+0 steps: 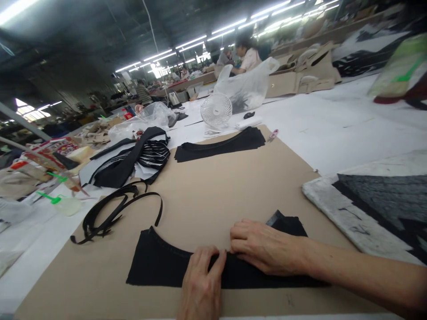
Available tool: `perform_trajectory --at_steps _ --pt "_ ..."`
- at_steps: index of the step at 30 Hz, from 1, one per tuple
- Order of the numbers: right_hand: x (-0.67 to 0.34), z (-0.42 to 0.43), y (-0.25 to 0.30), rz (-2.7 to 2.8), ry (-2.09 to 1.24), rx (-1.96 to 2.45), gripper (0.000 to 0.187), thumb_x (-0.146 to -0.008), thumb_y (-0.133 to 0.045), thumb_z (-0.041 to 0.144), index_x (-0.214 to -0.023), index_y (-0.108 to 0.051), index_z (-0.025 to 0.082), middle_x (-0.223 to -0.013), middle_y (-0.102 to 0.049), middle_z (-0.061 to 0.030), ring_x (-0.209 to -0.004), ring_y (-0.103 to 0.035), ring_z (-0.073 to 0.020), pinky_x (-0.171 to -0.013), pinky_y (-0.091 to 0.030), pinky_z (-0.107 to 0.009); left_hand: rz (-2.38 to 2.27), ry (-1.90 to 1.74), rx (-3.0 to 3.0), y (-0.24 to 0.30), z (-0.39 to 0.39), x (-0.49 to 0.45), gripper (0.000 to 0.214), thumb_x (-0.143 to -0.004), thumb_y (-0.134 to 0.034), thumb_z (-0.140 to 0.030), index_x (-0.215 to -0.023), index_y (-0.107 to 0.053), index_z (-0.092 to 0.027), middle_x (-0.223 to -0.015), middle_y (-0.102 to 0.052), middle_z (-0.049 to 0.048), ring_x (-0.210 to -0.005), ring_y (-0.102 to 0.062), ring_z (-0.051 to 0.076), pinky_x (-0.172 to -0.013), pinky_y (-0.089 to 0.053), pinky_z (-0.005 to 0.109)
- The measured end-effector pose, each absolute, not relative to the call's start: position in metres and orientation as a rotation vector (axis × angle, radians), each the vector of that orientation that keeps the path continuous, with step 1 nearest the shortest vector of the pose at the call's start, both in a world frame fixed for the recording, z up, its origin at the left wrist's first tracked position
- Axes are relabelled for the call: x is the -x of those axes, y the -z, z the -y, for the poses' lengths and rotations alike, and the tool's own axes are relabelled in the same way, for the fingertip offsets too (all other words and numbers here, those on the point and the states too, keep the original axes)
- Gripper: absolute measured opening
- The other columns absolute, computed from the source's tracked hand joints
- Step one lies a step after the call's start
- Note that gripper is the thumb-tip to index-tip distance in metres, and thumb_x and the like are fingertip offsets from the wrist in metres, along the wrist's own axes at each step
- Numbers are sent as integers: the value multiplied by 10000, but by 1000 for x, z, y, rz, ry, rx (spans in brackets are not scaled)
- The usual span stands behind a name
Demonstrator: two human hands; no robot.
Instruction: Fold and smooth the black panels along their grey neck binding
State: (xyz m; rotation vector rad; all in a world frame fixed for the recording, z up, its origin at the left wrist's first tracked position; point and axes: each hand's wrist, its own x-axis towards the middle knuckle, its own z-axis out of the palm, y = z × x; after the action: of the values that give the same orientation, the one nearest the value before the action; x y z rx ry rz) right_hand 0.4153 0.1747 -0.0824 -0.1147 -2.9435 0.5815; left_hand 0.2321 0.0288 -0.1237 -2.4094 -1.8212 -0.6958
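Observation:
A black fabric piece (160,262) with a curved upper edge lies flat on the brown board (227,191) in front of me. My left hand (202,278) rests on its middle, thumb and fingers closed at the curved edge. Just to the right, my right hand (263,246) has its fingers curled over the same edge, and the fingertips are partly hidden. Beyond the right hand, the piece's right end stands up slightly. Black strips (110,213) lie in a loose loop to the left. A stack of similar black pieces (220,144) sits at the board's far side.
Striped black and white pieces (133,158) are heaped at the far left, near a green-tipped squeeze bottle (63,204). A small white fan (216,110) and a plastic bag (247,86) stand behind. At right is a pale slab (347,218) with dark fabric. People (250,58) sit farther back.

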Motion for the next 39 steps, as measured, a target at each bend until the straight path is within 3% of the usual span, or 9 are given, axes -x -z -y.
perform_trajectory --at_steps 9,23,28,31,39 --pt "-431 -183 85 2950 -594 103 115 -897 -470 112 -920 -558 183 -915 -564 -39 -859 -511 -178 -827 -379 -310 1743 519 2506 123 -27 -228 544 -885 -388 -63 -1420 -403 -160 -1012 -602 103 -903 -554 216 -790 -523 336" --pt "-450 -199 83 2969 -626 65 70 -864 -584 154 -887 -535 199 -896 -565 -18 -856 -514 -182 -794 -354 -331 1646 346 2448 119 -30 -230 541 -888 -384 -57 -1397 -441 -232 -948 -548 77 -858 -540 195 -739 -520 316" --pt "-457 -202 87 2934 -728 117 72 -876 -570 150 -912 -543 206 -907 -555 -13 -871 -512 -178 -819 -359 -326 1565 500 2517 120 -36 -232 516 -859 -344 1 -1332 -483 -149 -1094 -549 114 -992 -525 206 -813 -505 315" --pt "-461 -201 87 2914 -750 127 82 -880 -548 129 -919 -557 201 -906 -554 -17 -875 -508 -175 -824 -360 -321 1532 536 2644 116 -40 -234 517 -847 -327 -4 -1341 -443 -100 -1007 -581 102 -902 -530 195 -778 -511 306" --pt "-472 -204 88 2888 -660 123 113 -871 -512 94 -892 -555 197 -893 -562 -23 -855 -492 -174 -795 -349 -315 1546 264 2639 108 -47 -243 545 -827 -362 -29 -1351 -450 -149 -850 -565 74 -752 -529 207 -625 -520 325"
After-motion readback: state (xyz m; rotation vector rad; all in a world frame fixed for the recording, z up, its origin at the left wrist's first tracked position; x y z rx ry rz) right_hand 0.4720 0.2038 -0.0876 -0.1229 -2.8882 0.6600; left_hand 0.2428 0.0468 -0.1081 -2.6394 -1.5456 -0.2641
